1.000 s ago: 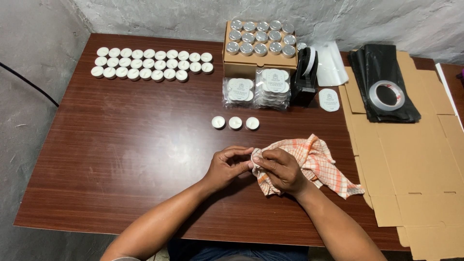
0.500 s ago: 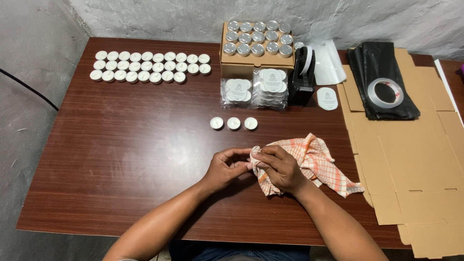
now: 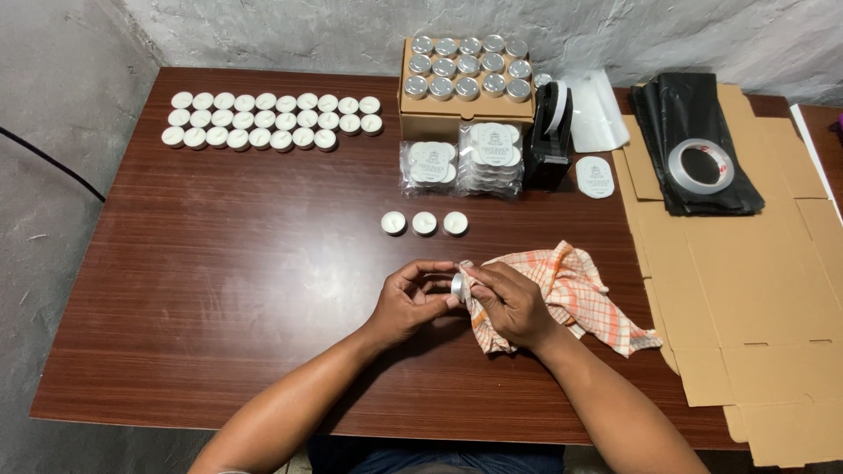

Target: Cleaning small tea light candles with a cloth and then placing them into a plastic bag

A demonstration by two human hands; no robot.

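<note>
Tabletop (image 3: 246, 254) of dark wood carries everything; near its front edge the right hand (image 3: 514, 303) bunches a soft checked cloth (image 3: 571, 290), while left hand (image 3: 408, 303) fingers pinch a small tealight (image 3: 458, 286). Light and probably dent-prone, it seems best gripped by its metal rim.

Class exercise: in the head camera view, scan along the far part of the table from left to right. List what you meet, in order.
Rows of white tealight candles → cardboard box topped with silver candle cups → black tape dispenser → black plastic bags with a tape roll on them.
</note>
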